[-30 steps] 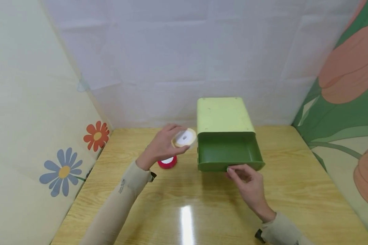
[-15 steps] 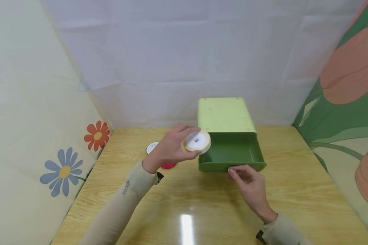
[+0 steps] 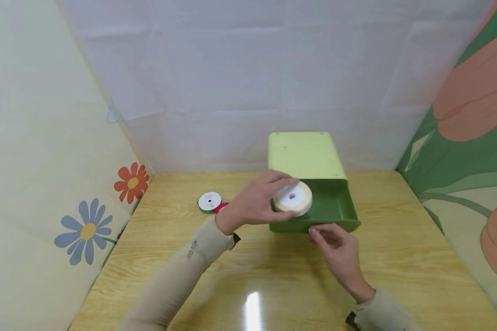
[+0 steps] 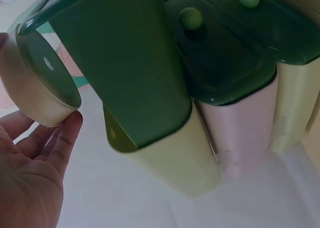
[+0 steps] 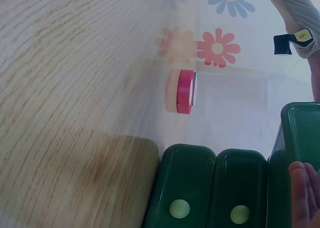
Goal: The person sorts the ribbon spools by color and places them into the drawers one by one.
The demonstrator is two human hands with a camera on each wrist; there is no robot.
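Note:
My left hand (image 3: 254, 200) grips a spool of cream ribbon (image 3: 304, 197) by its edge, thumb below and fingers above. Seen from the head, the spool overlaps the pulled-out top drawer (image 3: 281, 226) of a small cabinet (image 3: 304, 154). In the left wrist view, the ribbon spool (image 4: 32, 87) is tilted at the fingertips, beside the dark green drawer (image 4: 120, 62). My right hand (image 3: 341, 257) pinches the middle of that drawer's front, its knob hidden by the fingers. The right wrist view catches only part of the right hand (image 5: 302, 195) against the drawer front.
Left of the cabinet, a green-edged ribbon spool (image 3: 210, 201) lies on the wooden table (image 3: 215, 285), next to a red ribbon spool (image 5: 185, 92) partly covered by my left arm. Two lower drawers (image 5: 187, 183) with round pale knobs are closed. A white-covered wall (image 3: 215, 92) stands behind.
My left hand has carried the cream ribbon spool rightward, from beside the cabinet to over the drawer. The green-edged spool has come into sight. My right hand stays on the drawer front.

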